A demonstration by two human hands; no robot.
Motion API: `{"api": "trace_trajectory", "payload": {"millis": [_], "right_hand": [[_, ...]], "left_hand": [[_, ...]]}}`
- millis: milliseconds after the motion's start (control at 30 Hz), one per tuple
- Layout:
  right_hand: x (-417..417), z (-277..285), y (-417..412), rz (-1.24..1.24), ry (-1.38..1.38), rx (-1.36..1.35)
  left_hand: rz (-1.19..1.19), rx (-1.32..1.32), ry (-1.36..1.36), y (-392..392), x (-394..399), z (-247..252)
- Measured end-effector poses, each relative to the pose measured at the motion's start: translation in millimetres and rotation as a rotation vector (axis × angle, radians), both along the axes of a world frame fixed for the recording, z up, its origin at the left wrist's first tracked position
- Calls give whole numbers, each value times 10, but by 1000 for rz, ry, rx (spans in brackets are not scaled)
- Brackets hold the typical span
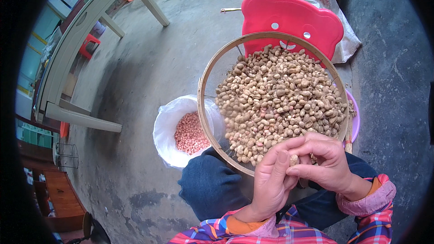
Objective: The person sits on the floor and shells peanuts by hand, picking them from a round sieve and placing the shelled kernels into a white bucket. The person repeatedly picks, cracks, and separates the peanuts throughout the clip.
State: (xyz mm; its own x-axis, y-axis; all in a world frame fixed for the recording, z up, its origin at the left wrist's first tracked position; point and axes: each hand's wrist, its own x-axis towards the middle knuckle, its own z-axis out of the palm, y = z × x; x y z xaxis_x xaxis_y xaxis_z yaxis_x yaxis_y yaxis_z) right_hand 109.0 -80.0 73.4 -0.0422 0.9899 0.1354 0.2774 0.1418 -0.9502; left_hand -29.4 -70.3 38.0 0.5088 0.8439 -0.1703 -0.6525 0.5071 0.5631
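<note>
An unshelled peanut (294, 160) shows between my two hands, close to the thumb tips. My left hand (271, 179) grips it from the left, its fingers partly hidden behind the other hand. From the right, my right hand (325, 162) pinches at the same peanut with thumb and curled fingers. Just beyond and below both hands is a round sieve with a wooden rim (210, 64) and mesh bottom. It holds a heap of peanuts in their shells (281, 91), with a few pink kernels (262, 111) among them.
Left of the sieve stands a white-lined container (166, 142) of shelled pink kernels (191, 132), partly under the rim. A red bear-shaped chair back (291, 13) rises behind. A purple basin (355, 118) shows at the right. A pale table (84, 118) stands at far left.
</note>
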Motion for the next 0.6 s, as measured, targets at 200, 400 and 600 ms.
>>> {"api": "trace_trajectory", "payload": {"millis": [200, 400, 600], "right_hand": [[15, -10, 6, 13, 58, -89], [44, 49, 19, 43, -79, -16], [66, 22, -26, 42, -75, 38]], "left_hand": [[-3, -42, 101, 6, 9, -5], [-54, 41, -89, 12, -45, -63], [34, 271, -16, -35, 50, -47]]}}
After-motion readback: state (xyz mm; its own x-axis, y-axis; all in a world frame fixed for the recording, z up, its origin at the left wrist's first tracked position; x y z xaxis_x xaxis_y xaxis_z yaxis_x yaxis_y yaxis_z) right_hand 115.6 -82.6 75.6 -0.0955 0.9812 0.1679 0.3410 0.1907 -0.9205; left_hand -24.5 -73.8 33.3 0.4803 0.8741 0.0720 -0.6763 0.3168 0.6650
